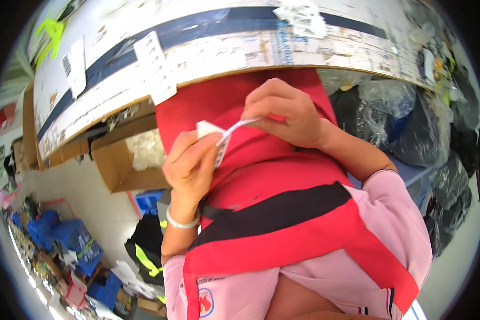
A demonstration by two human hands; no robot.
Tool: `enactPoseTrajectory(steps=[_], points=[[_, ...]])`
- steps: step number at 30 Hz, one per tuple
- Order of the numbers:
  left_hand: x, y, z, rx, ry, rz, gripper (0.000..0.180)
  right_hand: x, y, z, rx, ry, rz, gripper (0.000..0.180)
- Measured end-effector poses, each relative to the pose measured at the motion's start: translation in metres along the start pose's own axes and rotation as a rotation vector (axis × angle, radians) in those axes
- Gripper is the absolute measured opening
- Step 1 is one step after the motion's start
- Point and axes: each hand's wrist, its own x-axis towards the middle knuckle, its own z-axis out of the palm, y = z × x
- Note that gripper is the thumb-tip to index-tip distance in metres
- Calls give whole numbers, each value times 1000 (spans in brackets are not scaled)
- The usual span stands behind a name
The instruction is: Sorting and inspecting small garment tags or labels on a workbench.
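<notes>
In front of my red apron (272, 181), a narrow white label strip (234, 127) stretches between both hands, bending slightly upward. My left hand (189, 165) pinches its lower left end, along with a wider piece of white paper (209, 129) that sticks out above and below the fingers. Thumb and forefinger of my right hand (289, 113) close on the upper right end. Just beyond the hands is the edge of a worn white tabletop (218, 48). A printed white label strip (153, 61) hangs over that edge, left of my hands.
White label sheets (302, 18), another label strip (76, 69) and a neon green item (52, 33) lie on the table. An open cardboard box (112, 170) stands below it at left. Plastic-wrapped dark bundles (410, 125) crowd the right; blue crates (77, 245) stand at lower left.
</notes>
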Motion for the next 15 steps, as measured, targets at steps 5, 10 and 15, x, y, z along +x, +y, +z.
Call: enactPoseTrajectory(steps=[5, 10, 15], points=[[-7, -9, -8, -191, 123, -356, 16, 2, 56, -62, -17, 318, 616, 19], [-3, -12, -2, -326, 173, -487, 17, -11, 138, -112, -635, 443, 447, 27], [-2, -24, 9, -450, 226, -512, 27, 0, 71, -48, 30, 310, 592, 21]])
